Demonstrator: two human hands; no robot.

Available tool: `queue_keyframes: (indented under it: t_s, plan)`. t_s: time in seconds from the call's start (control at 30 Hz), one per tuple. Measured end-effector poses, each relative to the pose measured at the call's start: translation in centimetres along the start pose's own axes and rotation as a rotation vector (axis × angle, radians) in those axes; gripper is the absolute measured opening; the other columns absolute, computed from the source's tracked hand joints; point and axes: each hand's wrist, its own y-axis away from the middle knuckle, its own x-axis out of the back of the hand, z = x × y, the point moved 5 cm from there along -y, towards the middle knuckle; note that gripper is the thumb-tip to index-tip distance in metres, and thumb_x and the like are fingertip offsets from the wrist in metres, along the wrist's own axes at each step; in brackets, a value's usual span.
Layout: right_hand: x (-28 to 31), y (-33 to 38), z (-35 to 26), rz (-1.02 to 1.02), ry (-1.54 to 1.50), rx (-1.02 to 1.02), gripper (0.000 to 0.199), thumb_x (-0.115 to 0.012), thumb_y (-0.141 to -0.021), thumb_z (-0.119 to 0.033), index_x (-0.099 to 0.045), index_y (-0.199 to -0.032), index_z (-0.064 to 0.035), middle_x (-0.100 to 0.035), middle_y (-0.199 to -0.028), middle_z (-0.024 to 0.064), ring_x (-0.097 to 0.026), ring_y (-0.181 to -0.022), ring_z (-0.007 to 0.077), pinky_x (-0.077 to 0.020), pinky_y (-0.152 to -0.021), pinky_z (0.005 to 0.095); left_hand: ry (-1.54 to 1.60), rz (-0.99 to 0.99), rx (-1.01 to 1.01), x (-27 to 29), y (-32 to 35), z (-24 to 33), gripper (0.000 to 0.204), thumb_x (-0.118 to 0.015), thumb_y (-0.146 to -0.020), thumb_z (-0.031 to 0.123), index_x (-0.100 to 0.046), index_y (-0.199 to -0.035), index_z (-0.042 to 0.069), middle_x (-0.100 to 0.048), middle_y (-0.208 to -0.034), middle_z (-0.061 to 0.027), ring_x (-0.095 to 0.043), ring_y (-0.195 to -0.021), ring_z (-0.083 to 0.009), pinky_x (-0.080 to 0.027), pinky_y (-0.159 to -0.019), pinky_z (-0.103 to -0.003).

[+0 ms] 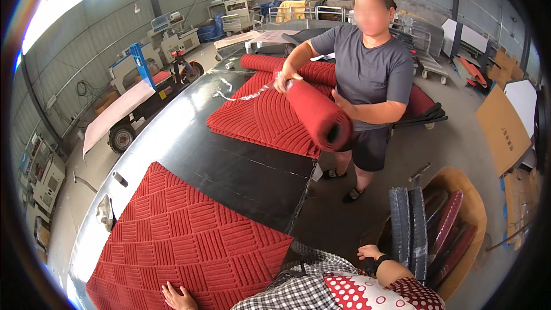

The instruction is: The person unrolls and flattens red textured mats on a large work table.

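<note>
My left hand (178,297) lies flat with fingers apart on a red ribbed mat (189,235) patterned in blocks of stripes. The mat rests on the near end of a black-topped table (241,181). My right hand (370,252) hangs beside the table, loosely open and apparently holding nothing, near plastic-wrapped dark rolls (408,229) in a cardboard carton (481,218). Across the table's right side, a co-worker (367,63) holds a red mat roll (315,112) in both hands. Under that roll, red mats (258,117) with curved ribs lie stacked.
More red rolls (258,62) lie at the table's far end, with crumpled clear plastic (244,96) nearby. A small tube (119,178) stands on the left edge. A three-wheeled cart (129,115) is parked left. Flat cardboard (499,129) leans on the right.
</note>
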Motion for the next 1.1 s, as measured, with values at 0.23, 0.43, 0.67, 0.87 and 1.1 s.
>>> queue_keyframes:
  t_s: [0.23,0.43,0.67,0.87,1.1]
  plan:
    - [-0.2,0.3,-0.7,-0.045,0.055,0.014,0.026,-0.065,-0.092,-0.015,-0.068,-0.112,0.0015,-0.072,-0.097,0.0155,-0.07,-0.078,0.0236,-0.0582,-0.067,0.0344,-0.018,-0.01,0.003,-0.2,-0.2,0.0,0.059,-0.053,-0.095,0.044,-0.046,-0.146,0.015,-0.04,-0.152,-0.02,-0.042,-0.137,-0.0364,-0.036,-0.109,-0.053]
    - [1.8,-4.9,4.4,-0.079,0.179,0.089,0.028,-0.064,-0.088,-0.027,-0.075,-0.096,-0.0028,-0.075,-0.091,0.0103,-0.072,-0.077,0.0179,-0.0559,-0.07,0.0307,0.001,-0.004,-0.012,-0.5,-0.5,-0.1,0.059,-0.054,-0.095,0.045,-0.047,-0.145,0.014,-0.041,-0.151,-0.0203,-0.042,-0.137,-0.0369,-0.035,-0.109,-0.053]
    - [1.4,-3.4,4.1,-0.075,0.163,0.006,0.027,-0.063,-0.087,-0.024,-0.074,-0.099,-0.003,-0.075,-0.092,0.0103,-0.072,-0.075,0.0179,-0.0561,-0.07,0.0305,0.005,0.0,-0.008,-0.7,-0.5,-0.2,0.059,-0.053,-0.095,0.045,-0.046,-0.146,0.014,-0.04,-0.152,-0.0201,-0.042,-0.136,-0.037,-0.034,-0.11,-0.053]
    - [0.7,-1.4,1.0,-0.129,0.281,0.145,0.024,-0.062,-0.088,-0.019,-0.073,-0.101,-0.0023,-0.074,-0.093,0.0119,-0.071,-0.075,0.0208,-0.0559,-0.066,0.0334,0.001,0.014,-0.011,-0.8,-0.4,-0.2,0.059,-0.053,-0.095,0.045,-0.047,-0.145,0.014,-0.041,-0.151,-0.0205,-0.043,-0.136,-0.0373,-0.035,-0.109,-0.054]
    - [0.1,-0.6,0.0,-0.045,0.042,-0.003,0.027,-0.064,-0.088,-0.018,-0.07,-0.107,0.0011,-0.072,-0.094,0.0122,-0.069,-0.072,0.0218,-0.0553,-0.065,0.0332,-0.005,0.033,-0.024,-0.8,-0.5,-0.4,0.059,-0.054,-0.095,0.044,-0.047,-0.145,0.014,-0.041,-0.151,-0.0212,-0.045,-0.134,-0.0378,-0.036,-0.108,-0.054]
